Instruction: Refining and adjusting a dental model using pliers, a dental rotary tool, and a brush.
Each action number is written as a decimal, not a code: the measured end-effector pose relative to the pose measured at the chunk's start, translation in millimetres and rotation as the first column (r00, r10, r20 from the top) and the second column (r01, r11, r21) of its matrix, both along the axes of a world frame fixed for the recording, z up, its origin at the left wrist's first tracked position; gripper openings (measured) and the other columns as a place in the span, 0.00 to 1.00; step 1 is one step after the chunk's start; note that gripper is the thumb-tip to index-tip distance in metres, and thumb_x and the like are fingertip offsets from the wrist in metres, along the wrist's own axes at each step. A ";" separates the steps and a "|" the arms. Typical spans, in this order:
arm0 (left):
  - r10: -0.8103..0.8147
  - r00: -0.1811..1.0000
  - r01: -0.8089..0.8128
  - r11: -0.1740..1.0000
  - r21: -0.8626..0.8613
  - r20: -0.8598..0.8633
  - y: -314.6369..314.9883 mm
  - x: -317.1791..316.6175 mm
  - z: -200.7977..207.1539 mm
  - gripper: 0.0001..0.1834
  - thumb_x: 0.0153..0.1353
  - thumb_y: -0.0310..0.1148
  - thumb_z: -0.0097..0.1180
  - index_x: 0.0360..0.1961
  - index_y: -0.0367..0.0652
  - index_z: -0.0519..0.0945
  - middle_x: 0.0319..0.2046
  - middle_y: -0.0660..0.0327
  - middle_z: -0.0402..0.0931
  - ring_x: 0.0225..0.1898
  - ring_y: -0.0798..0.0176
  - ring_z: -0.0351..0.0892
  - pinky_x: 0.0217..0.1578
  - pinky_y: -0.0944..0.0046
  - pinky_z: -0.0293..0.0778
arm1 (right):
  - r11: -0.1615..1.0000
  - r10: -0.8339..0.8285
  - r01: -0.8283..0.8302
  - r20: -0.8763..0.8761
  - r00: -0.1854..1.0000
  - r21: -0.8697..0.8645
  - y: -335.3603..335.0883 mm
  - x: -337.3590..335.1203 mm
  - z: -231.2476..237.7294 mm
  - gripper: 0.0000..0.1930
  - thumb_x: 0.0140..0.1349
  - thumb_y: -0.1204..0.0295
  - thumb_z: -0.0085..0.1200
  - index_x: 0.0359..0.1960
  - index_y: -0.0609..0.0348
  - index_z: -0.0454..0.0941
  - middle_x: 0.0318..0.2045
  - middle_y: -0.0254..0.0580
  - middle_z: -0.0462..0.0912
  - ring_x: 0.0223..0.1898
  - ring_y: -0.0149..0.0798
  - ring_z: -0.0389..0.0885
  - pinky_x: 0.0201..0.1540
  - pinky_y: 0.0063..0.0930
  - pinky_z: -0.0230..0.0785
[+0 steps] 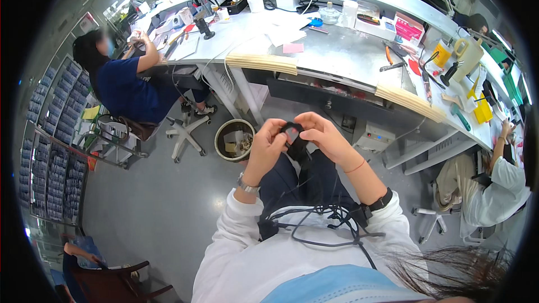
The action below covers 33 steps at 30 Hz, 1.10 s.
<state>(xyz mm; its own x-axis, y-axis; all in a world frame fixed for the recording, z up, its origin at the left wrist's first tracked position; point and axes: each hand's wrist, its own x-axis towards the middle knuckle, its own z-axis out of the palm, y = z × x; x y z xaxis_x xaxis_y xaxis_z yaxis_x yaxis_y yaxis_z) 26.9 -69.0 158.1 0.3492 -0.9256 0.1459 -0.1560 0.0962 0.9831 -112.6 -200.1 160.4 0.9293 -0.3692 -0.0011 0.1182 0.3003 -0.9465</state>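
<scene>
Above my lap, both hands are closed on a small soft-looking black thing (298, 150) with a reddish patch in its upper part. Its exact kind I cannot make out. My left hand (268, 147) pinches its left edge, thumb and fingers near the reddish patch. From the other side, my right hand (324, 136) grips its upper right edge. The lower part of the black thing hangs down between my knees. Black cords (320, 230) lie tangled across my lap and the front of my white top.
Ahead curves a metal-topped workbench (337, 45) with a wooden edge strip (264, 63), pliers (388, 56) and a glass burner (329, 14). A waste bin (218, 145) stands front left. Co-workers sit left (120, 87) and right (494, 191). A wooden chair (112, 280) is behind left.
</scene>
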 end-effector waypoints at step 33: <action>-0.045 0.820 -0.182 0.925 -0.334 -0.571 -52.8 -10.8 -58.7 0.36 0.67 0.18 0.40 0.72 0.40 0.41 0.73 0.52 0.39 0.73 0.53 0.41 0.68 0.61 0.47 | 0.296 -0.551 0.169 -0.024 0.834 -0.940 51.6 -6.1 -5.4 0.24 0.41 0.65 0.61 0.41 0.60 0.71 0.37 0.46 0.72 0.38 0.50 0.77 0.33 0.42 0.74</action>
